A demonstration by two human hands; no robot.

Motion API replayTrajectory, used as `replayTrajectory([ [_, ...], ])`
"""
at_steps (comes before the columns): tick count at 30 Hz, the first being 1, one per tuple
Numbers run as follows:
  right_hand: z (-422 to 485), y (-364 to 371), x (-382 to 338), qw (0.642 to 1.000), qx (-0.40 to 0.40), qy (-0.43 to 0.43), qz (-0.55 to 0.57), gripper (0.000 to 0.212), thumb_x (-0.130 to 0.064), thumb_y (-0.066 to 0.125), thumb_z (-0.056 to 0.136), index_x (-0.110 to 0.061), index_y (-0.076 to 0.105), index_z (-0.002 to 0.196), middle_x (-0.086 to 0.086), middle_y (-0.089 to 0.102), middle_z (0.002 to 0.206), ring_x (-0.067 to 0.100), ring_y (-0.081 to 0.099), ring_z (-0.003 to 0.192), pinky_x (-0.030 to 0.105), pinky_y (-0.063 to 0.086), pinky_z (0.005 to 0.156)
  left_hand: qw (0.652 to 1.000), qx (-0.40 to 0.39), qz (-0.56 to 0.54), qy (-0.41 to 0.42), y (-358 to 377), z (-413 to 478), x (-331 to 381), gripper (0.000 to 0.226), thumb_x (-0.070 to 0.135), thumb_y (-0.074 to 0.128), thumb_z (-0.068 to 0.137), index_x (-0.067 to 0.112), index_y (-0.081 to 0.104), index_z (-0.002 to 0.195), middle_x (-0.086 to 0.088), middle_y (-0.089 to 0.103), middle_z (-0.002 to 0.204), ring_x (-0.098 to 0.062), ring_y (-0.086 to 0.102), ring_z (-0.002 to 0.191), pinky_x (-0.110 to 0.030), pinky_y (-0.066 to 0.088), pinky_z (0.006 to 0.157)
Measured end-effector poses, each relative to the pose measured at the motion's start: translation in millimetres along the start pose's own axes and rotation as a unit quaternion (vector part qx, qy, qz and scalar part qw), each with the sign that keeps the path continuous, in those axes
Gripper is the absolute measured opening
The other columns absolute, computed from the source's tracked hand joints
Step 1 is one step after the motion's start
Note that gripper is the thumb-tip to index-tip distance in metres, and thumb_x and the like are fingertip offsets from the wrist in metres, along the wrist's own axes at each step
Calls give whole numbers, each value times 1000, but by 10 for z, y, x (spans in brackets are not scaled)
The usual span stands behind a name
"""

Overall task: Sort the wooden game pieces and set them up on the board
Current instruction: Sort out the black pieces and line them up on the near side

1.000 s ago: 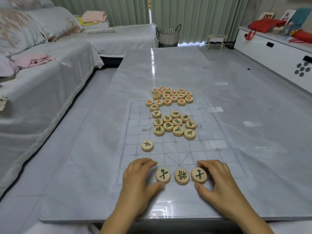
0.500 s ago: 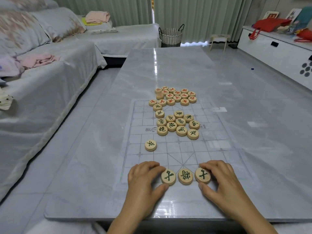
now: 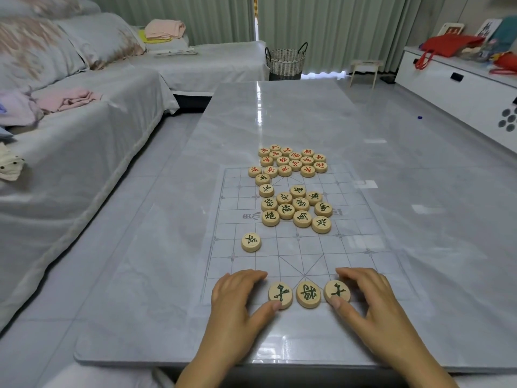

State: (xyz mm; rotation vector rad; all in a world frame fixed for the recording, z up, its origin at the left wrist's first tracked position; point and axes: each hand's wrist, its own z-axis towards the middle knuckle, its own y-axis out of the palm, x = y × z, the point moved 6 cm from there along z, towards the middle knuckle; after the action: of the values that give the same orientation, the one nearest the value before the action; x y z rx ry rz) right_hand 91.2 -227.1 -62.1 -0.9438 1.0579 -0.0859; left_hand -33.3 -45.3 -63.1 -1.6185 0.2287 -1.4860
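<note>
A clear plastic game board with a printed grid lies on the grey table. Three green-lettered wooden discs stand in a row on its near edge. My left hand pinches the left disc between thumb and fingers. My right hand pinches the right disc the same way. The middle disc sits untouched between them. A cluster of green discs fills the board's centre; one green disc lies alone at left. Red-lettered discs are bunched at the far edge.
A cloth-covered sofa with folded pink laundry runs along the left. A woven basket and small stool stand beyond the table. A white cabinet with red bags is at the right.
My hands stay on the outer two discs of the near row. The view has shifted slightly; no piece has visibly changed place.
</note>
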Motion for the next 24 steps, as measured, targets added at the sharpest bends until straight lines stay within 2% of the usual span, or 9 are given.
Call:
replayTrajectory([
  [7, -4, -20, 0, 1000, 6, 19, 17, 35, -34, 63, 82, -40, 43, 110, -32, 41, 109, -19, 33, 108, 4, 33, 80, 1000, 2, 9, 0, 9, -16, 1, 51, 69, 34, 67, 44, 43, 110, 41, 35, 106, 28, 22, 110, -31, 23, 112],
  [15, -7, -37, 31, 997, 6, 40, 62, 31, -26, 63, 83, -46, 47, 99, -26, 50, 107, -7, 46, 106, 9, 36, 81, 1000, 2, 5, -7, 10, -38, -2, 51, 70, 32, 68, 44, 43, 111, 41, 34, 107, 26, 24, 110, -33, 25, 112],
  [20, 89, -136, 16, 986, 3, 92, 140, 18, -21, 59, 87, -30, 58, 103, -15, 57, 102, 0, 54, 94, 9, 41, 70, 1000, 21, 2, -1, 11, -33, -7, 57, 68, 33, 69, 37, 50, 114, 37, 38, 106, 24, 28, 108, -33, 27, 111],
  [22, 251, -211, -43, 990, 24, 80, 112, 15, -20, 57, 88, -26, 58, 102, -11, 56, 100, 1, 52, 89, 11, 38, 69, 1000, 27, 2, 4, 14, -32, -15, 58, 68, 34, 71, 33, 52, 114, 35, 40, 106, 22, 30, 108, -33, 27, 111],
  [24, 497, -253, -142, 995, 39, 55, 72, 14, -19, 56, 89, -24, 59, 101, -9, 54, 97, 5, 51, 86, 13, 37, 70, 999, 35, 3, 10, 17, -33, -15, 57, 67, 35, 72, 31, 53, 113, 31, 45, 107, 13, 37, 108, -34, 28, 110],
])
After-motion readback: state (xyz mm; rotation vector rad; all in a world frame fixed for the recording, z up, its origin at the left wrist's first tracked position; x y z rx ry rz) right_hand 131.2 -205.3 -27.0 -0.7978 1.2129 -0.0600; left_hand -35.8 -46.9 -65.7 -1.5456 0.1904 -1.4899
